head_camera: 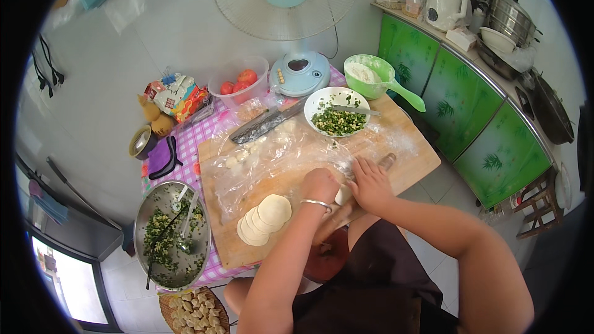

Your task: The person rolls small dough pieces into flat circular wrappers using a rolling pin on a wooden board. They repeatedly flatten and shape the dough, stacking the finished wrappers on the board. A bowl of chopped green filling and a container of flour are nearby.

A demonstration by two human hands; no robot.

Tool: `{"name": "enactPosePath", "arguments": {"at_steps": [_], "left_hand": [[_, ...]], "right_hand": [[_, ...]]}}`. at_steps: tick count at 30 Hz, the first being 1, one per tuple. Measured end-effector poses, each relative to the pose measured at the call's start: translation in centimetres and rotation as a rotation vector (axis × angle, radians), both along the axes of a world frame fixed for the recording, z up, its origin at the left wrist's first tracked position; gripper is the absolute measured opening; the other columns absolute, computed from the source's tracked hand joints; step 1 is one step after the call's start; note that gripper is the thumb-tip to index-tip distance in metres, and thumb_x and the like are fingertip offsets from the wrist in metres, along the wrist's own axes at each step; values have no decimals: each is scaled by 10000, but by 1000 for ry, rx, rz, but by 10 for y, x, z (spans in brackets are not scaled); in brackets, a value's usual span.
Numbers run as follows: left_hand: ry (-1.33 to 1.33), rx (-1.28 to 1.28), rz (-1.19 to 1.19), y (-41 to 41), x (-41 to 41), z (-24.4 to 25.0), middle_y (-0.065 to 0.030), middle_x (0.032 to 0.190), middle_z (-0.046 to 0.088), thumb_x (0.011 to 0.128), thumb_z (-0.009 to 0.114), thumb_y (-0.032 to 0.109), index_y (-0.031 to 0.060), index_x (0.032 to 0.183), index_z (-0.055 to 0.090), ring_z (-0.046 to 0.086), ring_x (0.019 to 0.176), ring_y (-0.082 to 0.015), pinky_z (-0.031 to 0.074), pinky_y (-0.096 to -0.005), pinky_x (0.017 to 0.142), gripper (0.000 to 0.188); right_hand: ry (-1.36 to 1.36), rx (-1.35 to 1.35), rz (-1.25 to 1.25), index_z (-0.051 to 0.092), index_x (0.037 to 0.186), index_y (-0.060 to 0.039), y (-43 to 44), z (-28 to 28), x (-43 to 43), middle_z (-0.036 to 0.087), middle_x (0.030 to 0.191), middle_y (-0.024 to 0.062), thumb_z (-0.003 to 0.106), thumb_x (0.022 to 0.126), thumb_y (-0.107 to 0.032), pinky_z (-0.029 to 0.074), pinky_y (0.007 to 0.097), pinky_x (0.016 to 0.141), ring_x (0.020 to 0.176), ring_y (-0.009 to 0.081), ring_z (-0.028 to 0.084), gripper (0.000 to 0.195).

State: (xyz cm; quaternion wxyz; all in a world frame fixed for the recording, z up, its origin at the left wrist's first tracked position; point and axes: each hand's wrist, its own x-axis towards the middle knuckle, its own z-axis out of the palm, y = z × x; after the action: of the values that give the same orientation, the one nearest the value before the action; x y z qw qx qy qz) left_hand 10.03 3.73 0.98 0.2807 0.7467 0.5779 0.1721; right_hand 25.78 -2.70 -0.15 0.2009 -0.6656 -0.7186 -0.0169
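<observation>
My right hand (371, 183) presses down on a wooden rolling pin (386, 161), fingers laid over it. Its far end sticks out past the fingertips. A small piece of white dough (343, 195) lies between my two hands, partly covered. My left hand (320, 185), with a silver bangle at the wrist, is curled beside this dough; its fingertips are hidden, so its hold is unclear. Left of that hand, a fanned stack of round dough wrappers (267, 218) rests on the wooden board (297, 167). Clear plastic film (260, 162) covers small dough pieces on the board.
A white bowl of chopped green filling (338, 125) and a kitchen knife (274, 123) sit at the board's far side. Flour fills a green ladle (366, 72). A steel basin (171, 236) stands left, above filled dumplings (197, 313). A fan (300, 74) stands behind.
</observation>
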Motion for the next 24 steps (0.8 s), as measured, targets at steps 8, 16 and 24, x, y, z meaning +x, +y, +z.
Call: {"name": "enactPosePath", "arguments": {"at_steps": [8, 16, 24], "left_hand": [[-13, 3, -72, -7, 0, 18, -188, 786, 690, 690, 668, 89, 40, 757, 719, 681, 783, -330, 544, -395, 743, 97], [-130, -167, -37, -8, -23, -6, -184, 793, 690, 696, 652, 93, 47, 748, 716, 670, 760, -344, 536, -411, 724, 95], [53, 127, -38, -7, -1, 2, -170, 797, 692, 717, 677, 116, 55, 790, 710, 672, 776, -328, 532, -410, 734, 101]], "right_hand": [[35, -50, -109, 499, 1338, 15, 49, 11, -24, 495, 1416, 201, 605, 904, -276, 387, 465, 1019, 1256, 349, 492, 533], [-149, -5, -12, 449, 1387, 40, -27, 0, 7, 454, 1461, 219, 563, 933, -333, 362, 473, 1063, 1341, 358, 442, 599], [-3, -22, -42, 446, 1394, 25, 34, 7, -24, 487, 1430, 218, 573, 915, -345, 370, 456, 1062, 1352, 343, 439, 618]]}}
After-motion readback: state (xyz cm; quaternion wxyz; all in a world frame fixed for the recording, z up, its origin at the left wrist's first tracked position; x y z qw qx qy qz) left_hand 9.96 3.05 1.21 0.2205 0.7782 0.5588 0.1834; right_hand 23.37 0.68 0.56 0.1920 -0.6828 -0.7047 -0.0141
